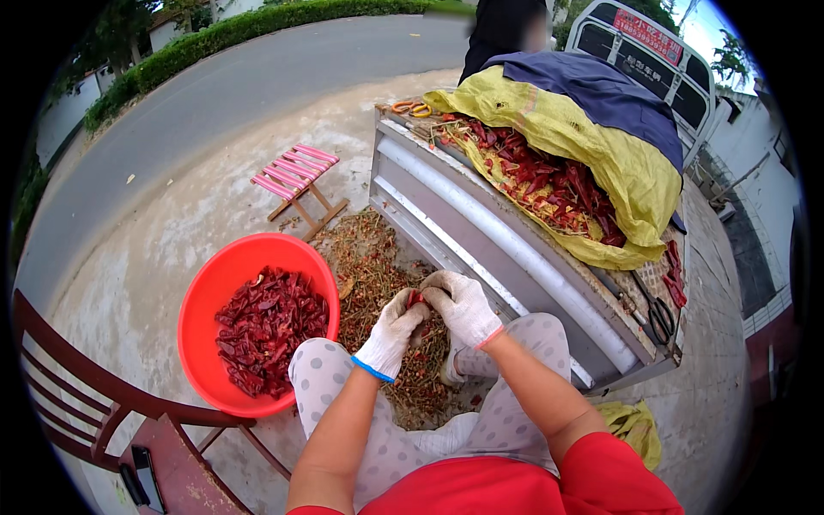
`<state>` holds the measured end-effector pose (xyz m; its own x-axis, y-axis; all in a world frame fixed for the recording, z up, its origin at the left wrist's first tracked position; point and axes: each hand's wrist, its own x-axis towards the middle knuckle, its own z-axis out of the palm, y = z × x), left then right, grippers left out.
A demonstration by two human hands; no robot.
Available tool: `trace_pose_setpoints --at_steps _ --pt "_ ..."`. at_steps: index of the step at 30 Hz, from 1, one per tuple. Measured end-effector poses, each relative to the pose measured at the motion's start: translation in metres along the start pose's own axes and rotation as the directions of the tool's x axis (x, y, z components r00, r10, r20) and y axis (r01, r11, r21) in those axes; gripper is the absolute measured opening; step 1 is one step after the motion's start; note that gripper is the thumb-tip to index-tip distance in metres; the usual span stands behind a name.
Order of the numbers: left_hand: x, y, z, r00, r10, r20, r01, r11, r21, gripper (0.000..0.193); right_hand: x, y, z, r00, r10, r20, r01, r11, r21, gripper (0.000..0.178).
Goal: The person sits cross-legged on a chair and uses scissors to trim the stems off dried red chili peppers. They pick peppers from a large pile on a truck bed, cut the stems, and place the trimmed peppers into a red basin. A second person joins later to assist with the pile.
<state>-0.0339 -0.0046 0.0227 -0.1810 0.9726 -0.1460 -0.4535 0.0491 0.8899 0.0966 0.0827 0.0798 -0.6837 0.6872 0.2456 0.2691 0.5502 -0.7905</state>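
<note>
Both my hands wear white knit gloves with dirty fingertips and meet above my knees. Between them is a dried red chili pepper [415,299], mostly covered by the fingers. My left hand [392,333] pinches it from the left, and my right hand [463,307] closes on it from the right. Beneath them the ground carries a heap of chili stems and scraps [367,257]. To the left stands a red plastic basin [196,296], partly filled with dark red dried chilies [270,330]. A yellow woven sack [635,206] lies open on the truck bed, with more chilies [549,176] spilling at its mouth.
The truck bed's metal side [481,232] rises close by my right arm. Orange-handled scissors [412,108] and black-handled scissors [659,318] lie on the bed. A striped folding stool [296,172], a wooden chair [94,378] holding a phone [146,476], and a person in dark clothes [502,34] are around.
</note>
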Motion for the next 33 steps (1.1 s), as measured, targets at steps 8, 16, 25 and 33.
trace_pose_setpoints --at_steps 8,16,25,33 --pt "0.004 -0.015 -0.001 0.999 0.002 -0.054 -0.022 0.928 -0.373 0.018 0.014 -0.026 0.003 0.915 0.404 -0.018 -0.323 0.757 0.568 0.017" --pt "0.006 -0.012 -0.01 0.998 -0.012 -0.06 -0.01 0.936 -0.352 0.022 0.009 -0.019 -0.013 0.921 0.382 -0.073 -0.297 0.812 0.502 0.019" --pt "0.01 -0.016 -0.02 0.998 0.0 -0.063 -0.022 0.938 -0.346 0.041 0.027 0.006 -0.059 0.993 0.116 0.031 -0.093 0.907 -0.411 0.027" --pt "0.011 -0.017 -0.017 0.997 0.072 0.037 -0.053 0.929 -0.367 0.042 0.113 0.054 -0.176 0.986 0.108 -0.125 -0.162 0.495 -0.854 0.031"
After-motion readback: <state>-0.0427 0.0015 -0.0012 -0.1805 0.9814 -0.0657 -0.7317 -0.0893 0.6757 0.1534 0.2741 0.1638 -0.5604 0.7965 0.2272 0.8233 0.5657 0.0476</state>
